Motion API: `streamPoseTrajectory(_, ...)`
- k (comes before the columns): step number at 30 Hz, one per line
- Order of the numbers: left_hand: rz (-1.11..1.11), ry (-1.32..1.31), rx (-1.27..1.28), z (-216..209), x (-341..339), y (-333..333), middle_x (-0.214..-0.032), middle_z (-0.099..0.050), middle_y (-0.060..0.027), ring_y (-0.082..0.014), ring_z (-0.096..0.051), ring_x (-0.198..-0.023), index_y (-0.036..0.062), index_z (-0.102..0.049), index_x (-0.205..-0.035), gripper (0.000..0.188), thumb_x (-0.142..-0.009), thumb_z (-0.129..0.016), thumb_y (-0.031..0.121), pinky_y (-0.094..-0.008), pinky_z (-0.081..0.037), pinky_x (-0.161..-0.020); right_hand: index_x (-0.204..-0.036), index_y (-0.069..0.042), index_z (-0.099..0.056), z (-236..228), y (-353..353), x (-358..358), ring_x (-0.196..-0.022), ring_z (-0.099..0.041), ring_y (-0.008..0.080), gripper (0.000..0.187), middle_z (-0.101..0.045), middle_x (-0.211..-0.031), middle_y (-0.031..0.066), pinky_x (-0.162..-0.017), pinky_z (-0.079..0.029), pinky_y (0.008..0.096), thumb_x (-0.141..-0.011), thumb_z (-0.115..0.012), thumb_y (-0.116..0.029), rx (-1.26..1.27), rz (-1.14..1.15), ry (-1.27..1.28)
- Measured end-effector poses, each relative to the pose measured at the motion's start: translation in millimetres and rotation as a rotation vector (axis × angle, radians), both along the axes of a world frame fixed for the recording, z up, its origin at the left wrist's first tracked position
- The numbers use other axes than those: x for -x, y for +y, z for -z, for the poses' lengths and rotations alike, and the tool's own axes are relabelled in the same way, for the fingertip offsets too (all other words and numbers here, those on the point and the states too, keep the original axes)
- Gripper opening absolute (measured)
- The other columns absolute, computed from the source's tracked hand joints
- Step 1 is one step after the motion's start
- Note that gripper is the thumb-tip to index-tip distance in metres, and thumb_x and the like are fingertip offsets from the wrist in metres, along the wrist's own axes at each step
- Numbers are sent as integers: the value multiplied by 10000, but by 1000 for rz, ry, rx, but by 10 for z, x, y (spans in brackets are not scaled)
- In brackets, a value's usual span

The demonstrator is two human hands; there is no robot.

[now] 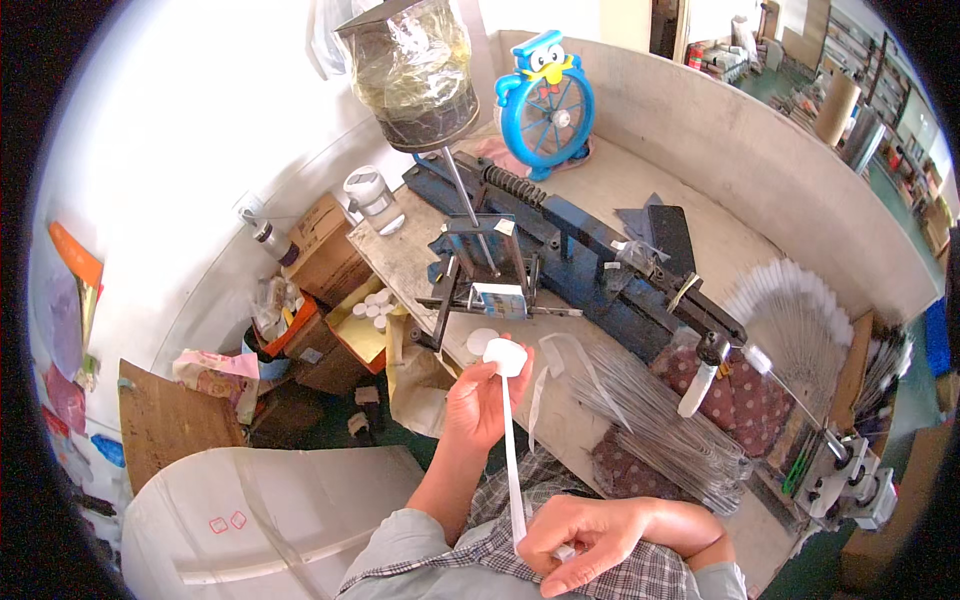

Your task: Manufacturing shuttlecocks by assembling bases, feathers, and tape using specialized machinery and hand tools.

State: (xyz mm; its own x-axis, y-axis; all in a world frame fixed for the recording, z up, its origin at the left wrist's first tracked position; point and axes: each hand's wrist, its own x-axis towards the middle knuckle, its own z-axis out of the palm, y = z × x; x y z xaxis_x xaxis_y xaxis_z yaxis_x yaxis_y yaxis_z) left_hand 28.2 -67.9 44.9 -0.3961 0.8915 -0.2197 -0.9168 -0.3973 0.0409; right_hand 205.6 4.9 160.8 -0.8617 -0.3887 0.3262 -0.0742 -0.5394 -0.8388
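Upright in front of my body, my left hand (476,402) holds a small white roll (506,356) between its fingers. A narrow white strip (512,455) runs down from the roll, stretched straight towards my lap. My right hand (590,538) has its fingers curled around the lower end of that strip, close to my checked apron. A bit of white shows under the fingers. On the table edge beyond my left hand lies a flat white disc (481,342). Loose white strips (560,365) curl on the tabletop just right of it.
A long blue metal machine (590,245) crosses the table, with a plastic-wrapped cylinder (415,75) on a rod above it. Thin metal wires (690,455) lie in a bundle at right, near white-tipped rods (800,310). At left, a box holds white rolls (373,310). A blue toy-shaped fan (545,115) stands behind.
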Motion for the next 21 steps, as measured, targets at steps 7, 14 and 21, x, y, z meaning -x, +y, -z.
streamPoseTrajectory(7, -55, 152, 55, 9, -89, 23, -1137, -533, -148, -333, -508, -1115, 73, -450, -1216, 484, -767, -574, -60, -380, -479, -943, -550, -43, -426, -39, 32, -5, -422, -313, 108, 419, -366, -484, 18, -416, -247, 301, -860, -632, -236, -39, -69, 71)
streamPoseTrajectory(14, -5, 229, 27, 31, -115, 15, -1246, -481, -177, -356, -452, -1182, 145, -493, -1221, 380, -862, -524, 23, -372, -520, -883, -544, -37, -421, -39, 32, -28, -415, -302, 113, 420, -355, -478, 21, -412, -242, 306, -859, -630, -219, -48, -59, 98)
streamPoseTrajectory(21, -29, 92, 19, 1, -92, 38, -1186, -517, -179, -374, -471, -1155, 126, -499, -1202, 341, -870, -566, 83, -391, -501, -919, -544, -39, -417, -115, 2, -15, -411, -296, 114, 422, -345, -473, 27, -405, -231, 304, -861, -629, -219, -33, -59, 126)
